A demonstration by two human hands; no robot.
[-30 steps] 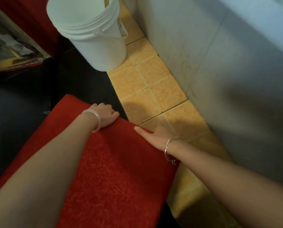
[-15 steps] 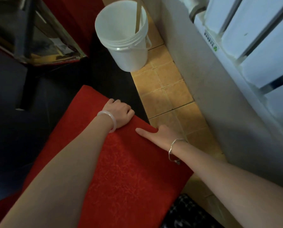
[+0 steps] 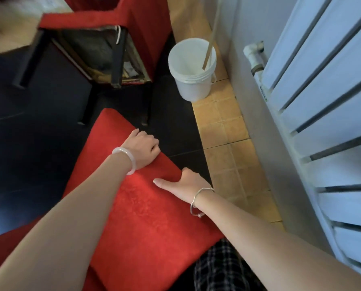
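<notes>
Spreading across the lower middle of the view, the red cushion [image 3: 146, 217] is a flat, padded slab covered in bright red cloth with a faint woven pattern. Its rounded far corner points up and left, and its far edge runs down to the right. What bears it from below cannot be told. More of the same red shows at the lower left, under the forearm.

The left grip [image 3: 142, 149], with a pale bangle [image 3: 127, 158] on its wrist, is clenched over that far edge, its fingers curled over the cloth. Just to its right, the right grip [image 3: 183, 185], with a thin silver bracelet [image 3: 196, 200] on its wrist, grasps the same edge. Its thumb lies flat on top and its fingers are tucked beneath. The two are near each other but apart.

Left of the cushion, the dark floor [image 3: 38, 143] lies open. Beyond the far corner stands a chair [image 3: 133, 28] with black legs and a red cover, its nearest legs close to that corner. Right of the chair, a white bucket [image 3: 193, 80] with a stick [image 3: 210, 45] leaning in it sits where the dark floor meets a strip of tan tiles [image 3: 227, 154]. This narrow strip passes the cushion's right side, hemmed in by the wall and a white radiator [image 3: 322, 101]. Checked fabric [image 3: 217, 269] shows below the cushion's near right corner.
</notes>
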